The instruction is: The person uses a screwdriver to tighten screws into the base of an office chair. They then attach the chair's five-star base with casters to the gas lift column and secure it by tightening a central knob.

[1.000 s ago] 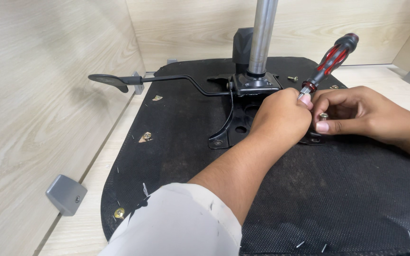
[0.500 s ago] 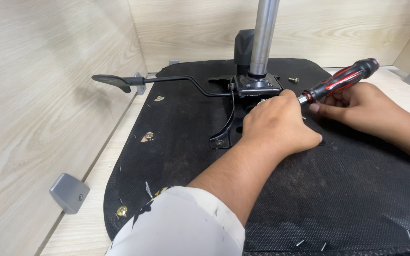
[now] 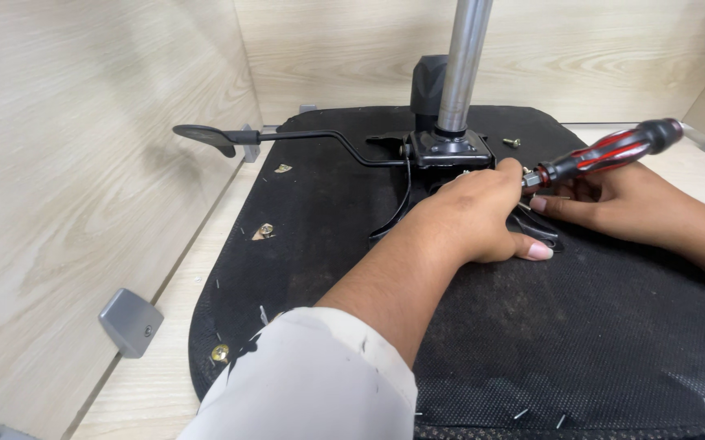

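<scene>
An upturned chair seat (image 3: 580,342) covered in black fabric lies in front of me. A black mechanism plate (image 3: 448,151) with a chrome column (image 3: 465,65) is fixed at its middle. My left hand (image 3: 474,216), on a white-sleeved arm, lies palm down over the plate's near part, with its thumb along the plate's edge and its fingertips at the screwdriver's tip. My right hand (image 3: 625,204) comes in from the right and holds a red and black screwdriver (image 3: 609,155), which is tilted low with its handle pointing up to the right. The screw under the tip is hidden.
A black lever (image 3: 287,138) with a paddle end sticks out left from the mechanism. A loose screw (image 3: 512,143) lies on the fabric behind it. Wooden panels stand at the left and back, with grey brackets (image 3: 130,323) on the left one. Staples and a brass fitting (image 3: 220,353) dot the seat's edge.
The screwdriver has swung from steeply upright down to a low tilt toward the right. My right hand has shifted right with it. My left hand stays over the mechanism plate.
</scene>
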